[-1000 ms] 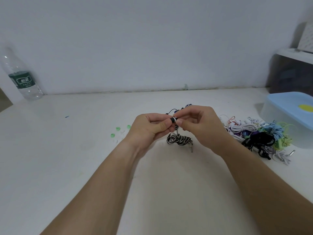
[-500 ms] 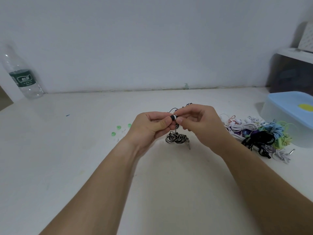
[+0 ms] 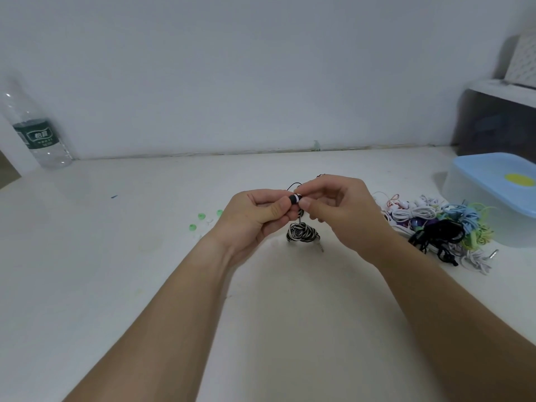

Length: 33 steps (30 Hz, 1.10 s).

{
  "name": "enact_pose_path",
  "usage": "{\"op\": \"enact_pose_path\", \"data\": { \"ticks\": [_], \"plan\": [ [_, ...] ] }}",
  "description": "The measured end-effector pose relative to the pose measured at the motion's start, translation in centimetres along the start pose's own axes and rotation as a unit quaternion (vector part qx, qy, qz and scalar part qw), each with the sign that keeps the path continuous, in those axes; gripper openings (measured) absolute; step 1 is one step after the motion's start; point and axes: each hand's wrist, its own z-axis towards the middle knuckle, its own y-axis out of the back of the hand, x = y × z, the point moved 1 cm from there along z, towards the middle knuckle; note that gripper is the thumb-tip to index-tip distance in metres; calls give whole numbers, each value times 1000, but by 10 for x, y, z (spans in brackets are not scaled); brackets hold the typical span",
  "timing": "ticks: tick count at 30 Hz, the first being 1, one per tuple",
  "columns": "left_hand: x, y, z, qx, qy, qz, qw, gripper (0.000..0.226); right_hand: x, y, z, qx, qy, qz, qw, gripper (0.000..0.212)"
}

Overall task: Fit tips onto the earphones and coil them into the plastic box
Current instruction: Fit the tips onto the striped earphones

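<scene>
Pinching a black-and-white earbud (image 3: 295, 198) at mid-table, I am gripping it from the left with my left hand (image 3: 255, 216) and from the right with my right hand (image 3: 339, 210). Its striped cable (image 3: 301, 235) is hanging bundled just below. Green tips (image 3: 200, 216) are lying left; tangled earphones (image 3: 435, 224) are lying right, beside the lidded plastic box (image 3: 461, 198).

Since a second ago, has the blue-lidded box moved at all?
No. The box sits in the same spot, touching the earphone pile and just below the shelf.
</scene>
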Motion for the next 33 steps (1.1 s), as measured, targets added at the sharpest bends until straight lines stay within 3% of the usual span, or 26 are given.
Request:
{"op": "enact_pose_path", "data": {
  "ticks": [19, 28, 33],
  "plan": [
    [0, -1, -1, -2, 12, -28, 1000, 16, 0, -1, -2, -20, -35, 0, 999, 19],
    [4, -1, -1, -15, 36, -10, 999, 14, -7, 1, 1, -23, 3, -175, 984, 23],
    [3, -1, -1, -19, 22, -9, 1000, 12, -8, -1, 1, -39, -4, -122, 992, 20]
  ]
}}
